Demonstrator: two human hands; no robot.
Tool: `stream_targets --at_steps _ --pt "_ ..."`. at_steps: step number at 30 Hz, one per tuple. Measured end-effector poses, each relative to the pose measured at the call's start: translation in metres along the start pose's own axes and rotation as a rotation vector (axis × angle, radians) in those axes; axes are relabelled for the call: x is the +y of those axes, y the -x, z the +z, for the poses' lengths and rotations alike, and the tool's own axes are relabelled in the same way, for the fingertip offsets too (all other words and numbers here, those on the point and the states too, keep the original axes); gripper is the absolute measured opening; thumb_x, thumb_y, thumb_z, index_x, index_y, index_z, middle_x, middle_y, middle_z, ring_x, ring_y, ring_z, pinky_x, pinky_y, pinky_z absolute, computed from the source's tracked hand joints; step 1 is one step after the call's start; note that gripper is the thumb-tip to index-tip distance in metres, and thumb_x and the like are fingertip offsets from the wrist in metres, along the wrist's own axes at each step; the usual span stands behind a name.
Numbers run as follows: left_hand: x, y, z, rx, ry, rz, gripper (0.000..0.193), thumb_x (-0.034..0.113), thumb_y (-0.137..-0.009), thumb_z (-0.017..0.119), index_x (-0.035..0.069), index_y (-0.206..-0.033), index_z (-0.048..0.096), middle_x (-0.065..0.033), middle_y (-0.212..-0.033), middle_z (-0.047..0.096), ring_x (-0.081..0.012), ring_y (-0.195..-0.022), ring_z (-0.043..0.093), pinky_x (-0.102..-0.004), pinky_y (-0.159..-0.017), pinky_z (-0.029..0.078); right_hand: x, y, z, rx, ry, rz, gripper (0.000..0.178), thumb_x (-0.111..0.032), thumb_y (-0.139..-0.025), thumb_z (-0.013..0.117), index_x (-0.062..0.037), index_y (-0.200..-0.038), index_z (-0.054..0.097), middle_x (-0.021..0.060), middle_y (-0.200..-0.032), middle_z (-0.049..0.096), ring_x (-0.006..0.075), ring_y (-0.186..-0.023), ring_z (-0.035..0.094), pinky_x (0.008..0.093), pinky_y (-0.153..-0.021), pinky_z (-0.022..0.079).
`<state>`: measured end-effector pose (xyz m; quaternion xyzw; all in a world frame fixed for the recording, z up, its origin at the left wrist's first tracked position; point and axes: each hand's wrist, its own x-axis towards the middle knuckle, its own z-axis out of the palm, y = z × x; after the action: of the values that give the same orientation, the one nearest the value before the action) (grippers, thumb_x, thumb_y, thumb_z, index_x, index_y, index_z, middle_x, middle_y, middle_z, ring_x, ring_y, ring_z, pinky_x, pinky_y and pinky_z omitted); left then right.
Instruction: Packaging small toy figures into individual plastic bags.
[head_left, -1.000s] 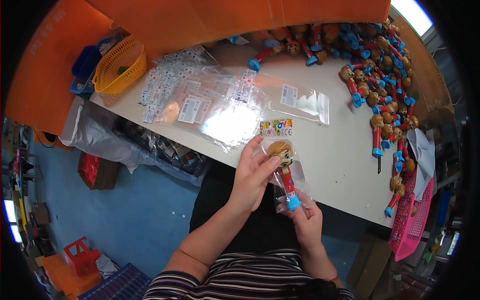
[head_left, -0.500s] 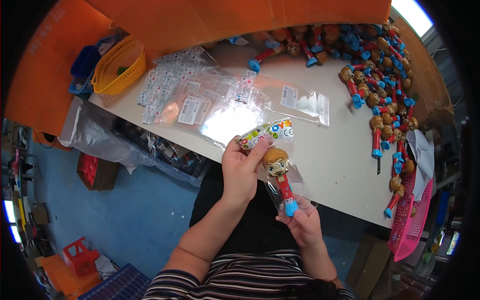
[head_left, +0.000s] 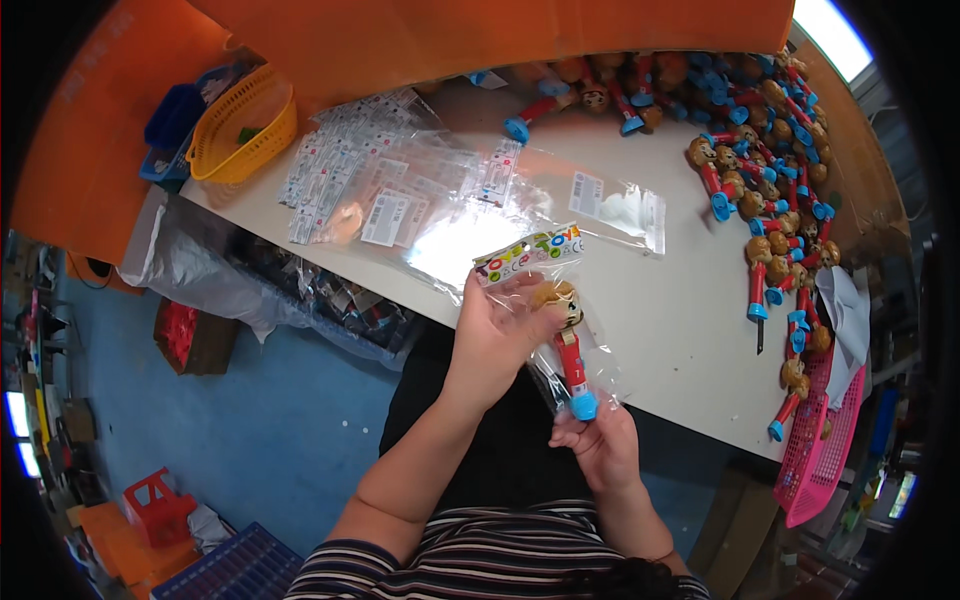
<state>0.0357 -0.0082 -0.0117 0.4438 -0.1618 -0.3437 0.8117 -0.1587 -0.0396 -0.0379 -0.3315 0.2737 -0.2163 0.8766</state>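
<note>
A toy figure (head_left: 572, 362) with a big brown-haired head, red body and blue foot lies inside a clear plastic bag (head_left: 603, 368) with a printed colourful header (head_left: 532, 254). My left hand (head_left: 492, 338) grips the bag's upper left side, its thumb across the figure's head. At the bottom, beside the blue foot, my right hand (head_left: 606, 440) is closed on the bag's lower end. The bag is held up in front of the table's near edge. Behind it, flat clear bags (head_left: 400, 205) with white labels lie overlapping on the white table (head_left: 690, 330).
Many similar loose figures (head_left: 770, 190) are heaped along the right and back. A pink basket (head_left: 822, 450) hangs by the right edge, with white paper (head_left: 845, 320) above it. A yellow basket (head_left: 243, 135) stands at the left. Orange board (head_left: 480, 45) walls the back.
My left thumb has moved from beside the head onto the figure's head, now covering part of it. The bag has shifted slightly. My right hand stays at the bottom.
</note>
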Motion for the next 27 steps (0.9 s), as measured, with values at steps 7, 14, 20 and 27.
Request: stream_targets --at_steps 7,14,20,27 --pt "0.028 0.041 -0.055 -0.038 0.034 -0.209 0.068 -0.006 -0.08 0.071 0.002 -0.135 0.031 -0.0183 -0.13 0.05 -0.0256 -0.118 0.056 -0.0358 -0.093 0.053 -0.005 0.007 0.014 -0.209 0.451 0.085 0.036 -0.002 -0.093 0.06 0.0059 -0.127 0.053 0.0162 -0.112 0.067 0.0196 -0.096 0.068 0.0314 -0.087 0.054" --pt "0.011 0.056 -0.203 0.474 0.105 -0.036 0.035 0.005 -0.091 0.059 -0.002 -0.125 0.05 -0.0152 -0.117 0.062 -0.0236 -0.112 0.06 -0.0398 -0.096 0.05 -0.018 -0.011 0.004 -0.092 0.525 -0.034 0.023 0.001 -0.092 0.055 0.0064 -0.114 0.059 0.017 -0.1 0.069 0.0214 -0.093 0.067 0.0332 -0.085 0.054" --pt "0.033 -0.065 -0.31 0.788 0.055 0.092 0.031 0.022 -0.095 0.062 0.004 -0.119 0.056 -0.0064 -0.105 0.062 -0.0164 -0.091 0.059 -0.0295 -0.08 0.047 -0.029 -0.018 0.021 -0.088 0.516 -0.078 0.02 0.001 -0.093 0.057 0.0067 -0.112 0.06 0.0155 -0.098 0.069 0.0197 -0.093 0.067 0.0317 -0.086 0.054" --pt "0.065 -0.072 -0.17 0.679 -0.635 0.756 0.025 0.015 -0.101 0.052 0.0 -0.121 0.052 -0.0083 -0.12 0.058 -0.0126 -0.104 0.055 -0.0285 -0.091 0.045 -0.029 -0.009 0.004 0.14 0.473 -0.08 0.016 -0.001 -0.094 0.057 0.006 -0.107 0.062 0.0159 -0.095 0.069 0.0201 -0.089 0.068 0.0321 -0.084 0.055"
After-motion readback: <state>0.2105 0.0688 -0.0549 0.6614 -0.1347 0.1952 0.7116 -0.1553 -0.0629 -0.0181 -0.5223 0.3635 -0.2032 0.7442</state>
